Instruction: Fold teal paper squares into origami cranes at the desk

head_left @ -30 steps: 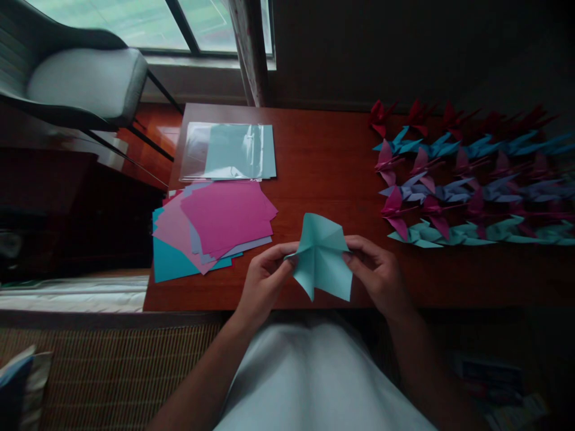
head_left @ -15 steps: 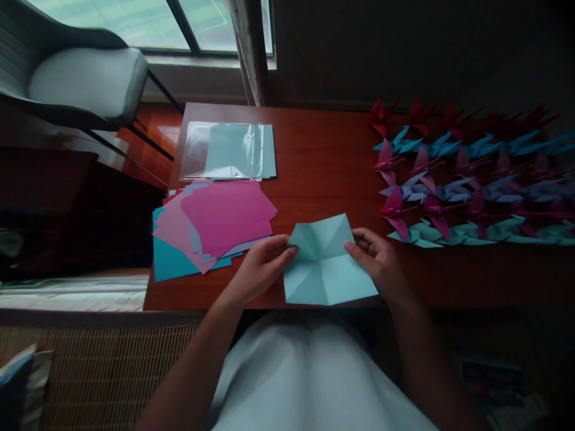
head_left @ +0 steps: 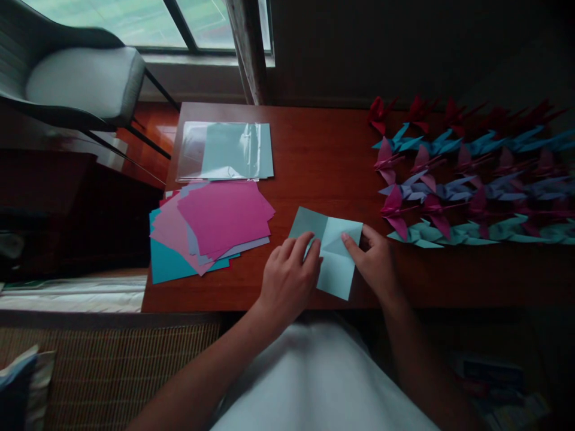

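Observation:
A mint-green sheet of origami paper (head_left: 338, 266) with crossing creases is held above the table's front edge. My right hand (head_left: 375, 257) grips its right side, thumb on top and fingers behind. My left hand (head_left: 290, 272) lies over the left half, back upward and fingers bent, with thumb and index finger close together near the middle creases. This hand hides the sheet's lower left part. The two halves of the sheet tilt at different angles along the middle crease.
To the left, loose pink, purple and blue sheets (head_left: 227, 218) lie fanned. Behind them is a clear sleeve (head_left: 191, 149) with mint paper. Rows of folded paper cranes (head_left: 442, 145) stand on the right of the wooden table (head_left: 323, 161). A chair (head_left: 81, 81) stands by the window.
My left hand has moved from the sheet's left edge to the right, over its middle. The sheet has turned and bends along its middle crease. My right hand keeps its grip.

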The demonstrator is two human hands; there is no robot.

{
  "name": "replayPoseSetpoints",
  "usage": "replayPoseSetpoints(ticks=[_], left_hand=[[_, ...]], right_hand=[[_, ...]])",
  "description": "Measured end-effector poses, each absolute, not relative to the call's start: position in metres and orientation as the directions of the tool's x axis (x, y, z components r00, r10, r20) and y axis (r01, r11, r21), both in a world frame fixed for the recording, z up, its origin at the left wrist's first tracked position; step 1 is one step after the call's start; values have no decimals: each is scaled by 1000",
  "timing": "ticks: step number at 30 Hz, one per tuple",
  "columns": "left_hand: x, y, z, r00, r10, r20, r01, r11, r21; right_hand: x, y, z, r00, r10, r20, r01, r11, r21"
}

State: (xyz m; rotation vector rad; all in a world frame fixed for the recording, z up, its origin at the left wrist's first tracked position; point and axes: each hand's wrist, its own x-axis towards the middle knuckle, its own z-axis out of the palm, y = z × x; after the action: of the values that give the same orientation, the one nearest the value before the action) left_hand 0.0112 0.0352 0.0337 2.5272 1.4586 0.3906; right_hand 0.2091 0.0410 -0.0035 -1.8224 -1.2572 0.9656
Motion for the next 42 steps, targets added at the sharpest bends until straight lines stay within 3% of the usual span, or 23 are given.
replayPoseSetpoints(ticks=[4, 6, 11, 14, 18, 26, 42], left_hand=[[16, 38, 19, 481, 877, 4, 857, -471, 207], [14, 43, 16, 490, 871, -4, 855, -480, 194], [6, 52, 20, 556, 830, -29, 817, -541, 201], [4, 59, 20, 595, 803, -32, 790, -577, 209], [2, 70, 17, 608, 794, -5, 776, -593, 215], [-1, 86, 19, 510, 859, -44, 853, -498, 153], [-4, 96, 20, 509, 856, -92, 859, -497, 124]], right_hand=[[210, 39, -2, 233, 951, -202, 387, -281, -878], [212, 37, -1, 238, 956, -173, 466, -269, -843], [212, 36, -4, 199, 976, 89, 767, -98, -635], [211, 35, -10, 73, 972, 225, 852, 56, -520], [212, 29, -17, -59, 954, 293, 900, 177, -398], [213, 22, -16, -195, 935, 295, 884, 298, -360], [215, 21, -9, -460, 853, 248, 831, 512, -219]])
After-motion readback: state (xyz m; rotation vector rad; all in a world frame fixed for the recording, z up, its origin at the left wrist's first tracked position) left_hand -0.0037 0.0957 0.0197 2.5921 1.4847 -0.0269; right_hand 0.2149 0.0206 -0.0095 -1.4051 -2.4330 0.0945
